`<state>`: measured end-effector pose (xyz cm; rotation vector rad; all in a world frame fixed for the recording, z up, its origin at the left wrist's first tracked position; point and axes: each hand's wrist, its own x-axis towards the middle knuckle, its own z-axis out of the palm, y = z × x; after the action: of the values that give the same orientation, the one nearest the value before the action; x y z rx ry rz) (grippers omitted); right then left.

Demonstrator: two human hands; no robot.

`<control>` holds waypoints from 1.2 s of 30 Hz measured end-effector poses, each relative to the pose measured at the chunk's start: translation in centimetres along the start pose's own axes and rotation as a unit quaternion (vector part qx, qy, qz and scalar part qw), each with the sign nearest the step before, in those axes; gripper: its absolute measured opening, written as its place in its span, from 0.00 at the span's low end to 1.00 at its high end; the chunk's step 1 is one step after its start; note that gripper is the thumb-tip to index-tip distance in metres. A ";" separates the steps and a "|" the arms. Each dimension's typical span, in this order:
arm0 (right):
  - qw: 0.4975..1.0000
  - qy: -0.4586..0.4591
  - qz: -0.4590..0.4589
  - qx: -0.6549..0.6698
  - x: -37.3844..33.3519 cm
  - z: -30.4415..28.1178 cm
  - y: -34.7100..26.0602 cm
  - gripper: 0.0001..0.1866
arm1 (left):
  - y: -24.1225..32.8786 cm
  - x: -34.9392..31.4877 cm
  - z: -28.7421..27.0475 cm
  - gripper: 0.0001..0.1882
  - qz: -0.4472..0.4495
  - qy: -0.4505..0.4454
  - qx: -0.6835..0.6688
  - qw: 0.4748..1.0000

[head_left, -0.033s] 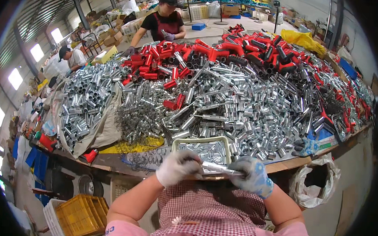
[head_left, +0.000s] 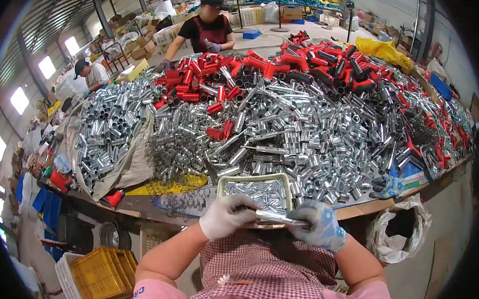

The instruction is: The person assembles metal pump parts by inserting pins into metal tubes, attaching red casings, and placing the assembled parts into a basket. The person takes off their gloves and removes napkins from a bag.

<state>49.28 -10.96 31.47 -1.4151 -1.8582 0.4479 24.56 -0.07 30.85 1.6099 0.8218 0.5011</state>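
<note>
My left hand (head_left: 227, 217), in a white glove, pinches one end of a slim silvery metal rod (head_left: 279, 219). On its other end my right hand (head_left: 319, 226), gloved in grey and blue-patterned fabric, is closed. The rod lies nearly level, just in front of a cream plastic tray (head_left: 288, 191) that holds many small metal pins (head_left: 259, 192). Beyond the tray spreads a heap of short shiny metal tubes (head_left: 325, 148). Dark wire springs (head_left: 170, 152) lie in a tangle to its left. My fingers cover both rod ends.
Red tool handles (head_left: 307, 61) are piled at the back. A spare patterned glove (head_left: 388, 186) lies near the right edge, above a white bag (head_left: 401, 234). A yellow crate (head_left: 103, 272) stands lower left. One co-worker (head_left: 207, 30) works across the table, another (head_left: 93, 73) farther left.
The rod has dipped slightly and turned a little between my hands. My left fingers have shifted on its end. The surroundings look the same.
</note>
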 end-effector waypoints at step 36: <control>0.976 0.112 0.178 0.048 -8.6 -8.0 11.1 0.24 | 4.8 11.8 11.3 0.42 0.388 -0.148 0.411 0.811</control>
<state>63.57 -16.61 26.40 -1.6650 -1.3894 0.5205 41.49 0.96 31.74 2.7755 0.0537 0.4470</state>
